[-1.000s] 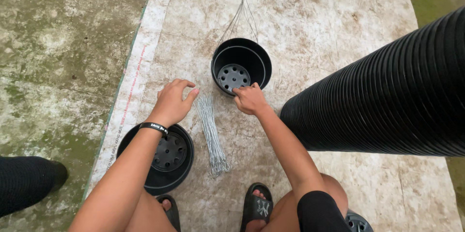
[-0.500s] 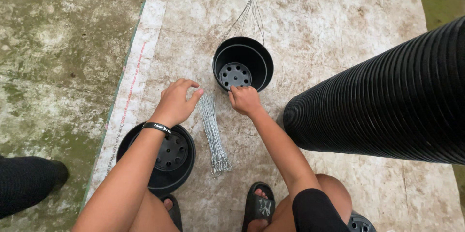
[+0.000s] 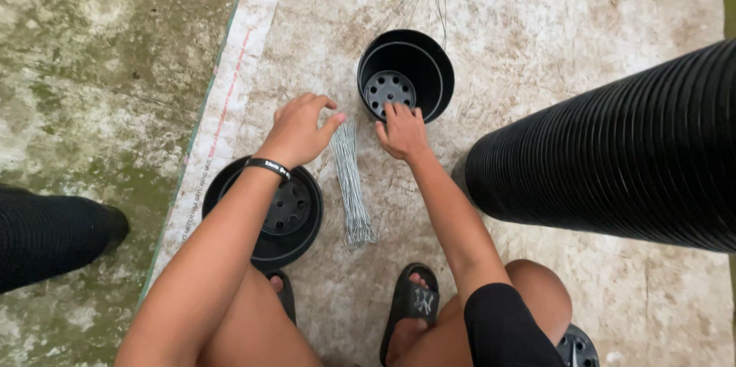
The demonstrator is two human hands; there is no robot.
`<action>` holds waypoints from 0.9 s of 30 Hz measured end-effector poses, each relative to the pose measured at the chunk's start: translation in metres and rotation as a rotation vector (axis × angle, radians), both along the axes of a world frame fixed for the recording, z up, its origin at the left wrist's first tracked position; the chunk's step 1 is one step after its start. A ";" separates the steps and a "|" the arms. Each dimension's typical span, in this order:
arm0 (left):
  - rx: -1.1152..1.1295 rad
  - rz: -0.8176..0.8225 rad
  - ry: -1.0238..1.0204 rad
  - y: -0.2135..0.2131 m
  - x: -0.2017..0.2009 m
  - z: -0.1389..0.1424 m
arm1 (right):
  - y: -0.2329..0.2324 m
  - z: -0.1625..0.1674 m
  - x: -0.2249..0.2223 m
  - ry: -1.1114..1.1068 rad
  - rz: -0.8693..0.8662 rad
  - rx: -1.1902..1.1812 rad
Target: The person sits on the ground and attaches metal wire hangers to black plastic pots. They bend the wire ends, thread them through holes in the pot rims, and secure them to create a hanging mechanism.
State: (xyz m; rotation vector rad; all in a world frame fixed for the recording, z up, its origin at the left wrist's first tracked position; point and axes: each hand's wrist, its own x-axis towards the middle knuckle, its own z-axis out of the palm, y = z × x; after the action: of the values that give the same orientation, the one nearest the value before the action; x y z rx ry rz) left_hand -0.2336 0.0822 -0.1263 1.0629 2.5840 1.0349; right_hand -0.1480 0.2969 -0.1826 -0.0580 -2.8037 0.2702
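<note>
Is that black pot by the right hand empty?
Empty: the black pot stands upright, its holed bottom bare. The right hand touches its rim.

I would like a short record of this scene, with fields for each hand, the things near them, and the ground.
left hand: fingertips on the top end of the bundle of wire hangers
right hand: fingers on the near rim of the black plastic pot, which has thin wires attached
under left forearm: second black pot
right side: long stack of nested black pots, lying down
ground: stained woven sheet over mossy concrete
</note>
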 end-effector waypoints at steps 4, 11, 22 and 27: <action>-0.028 0.026 0.006 -0.003 0.003 0.012 | -0.029 -0.013 0.040 0.289 0.069 -0.034; -0.028 0.018 0.001 -0.013 0.010 0.039 | -0.085 -0.066 0.123 -0.686 -0.213 -0.704; 0.042 -0.027 -0.028 -0.022 0.025 0.068 | -0.114 -0.060 0.176 -0.436 -0.367 -0.675; 0.065 -0.058 -0.017 -0.026 0.031 0.077 | -0.111 -0.071 0.186 -0.301 -0.273 -0.929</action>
State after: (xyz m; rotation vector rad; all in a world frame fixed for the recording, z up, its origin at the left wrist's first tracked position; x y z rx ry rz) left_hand -0.2029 0.0563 -0.0491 1.1318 2.5062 1.1158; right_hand 0.0384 0.1858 -0.2538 -0.7260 -2.6245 1.5543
